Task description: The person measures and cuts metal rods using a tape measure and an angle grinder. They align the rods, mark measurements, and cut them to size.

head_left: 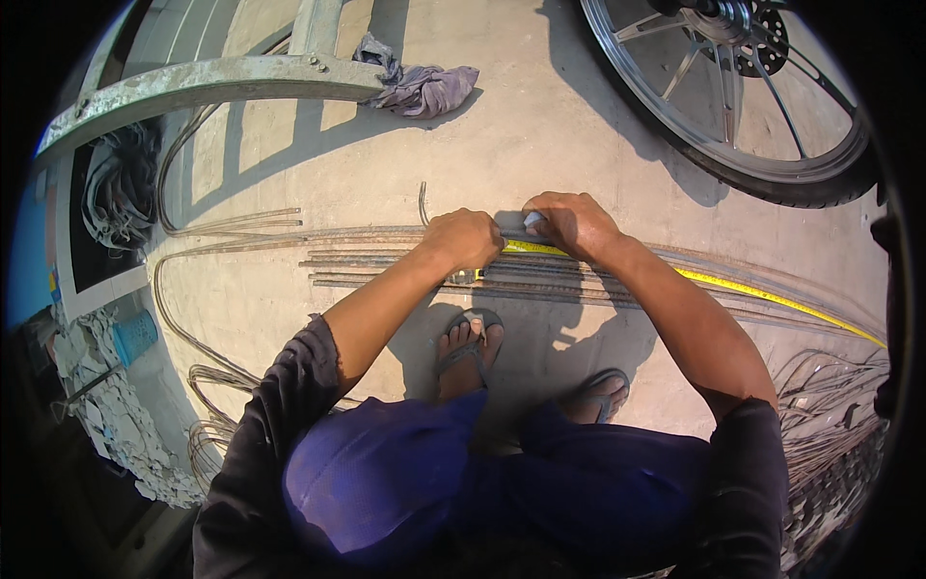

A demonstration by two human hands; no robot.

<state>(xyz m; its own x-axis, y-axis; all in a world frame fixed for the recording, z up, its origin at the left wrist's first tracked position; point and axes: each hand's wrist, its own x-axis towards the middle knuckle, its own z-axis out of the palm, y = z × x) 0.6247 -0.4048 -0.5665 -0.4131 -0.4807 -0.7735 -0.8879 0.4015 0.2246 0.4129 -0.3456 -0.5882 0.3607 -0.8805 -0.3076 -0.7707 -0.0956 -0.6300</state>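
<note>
A bundle of thin steel rods (352, 259) lies across the floor in front of my feet. Along it stretches the yellow blade of a tape measure (743, 286), running off to the far right. My left hand (465, 239) is closed over the blade's left end, against the rods. Just below that hand, a small dark and yellow part, perhaps the tape's case, is partly hidden. My right hand (575, 224) pinches a small whitish piece (532, 220), possibly chalk, just above the rods. A short hooked rod (422, 203) lies beyond my left hand.
A motorcycle wheel (728, 96) stands at the far right. A metal frame leg (222, 82) with a grey rag (424, 89) at its end crosses the far left. Bent rods (178, 318) curve at left, and a wire pile (830, 396) lies at right. Broken rubble (125, 415) borders the left.
</note>
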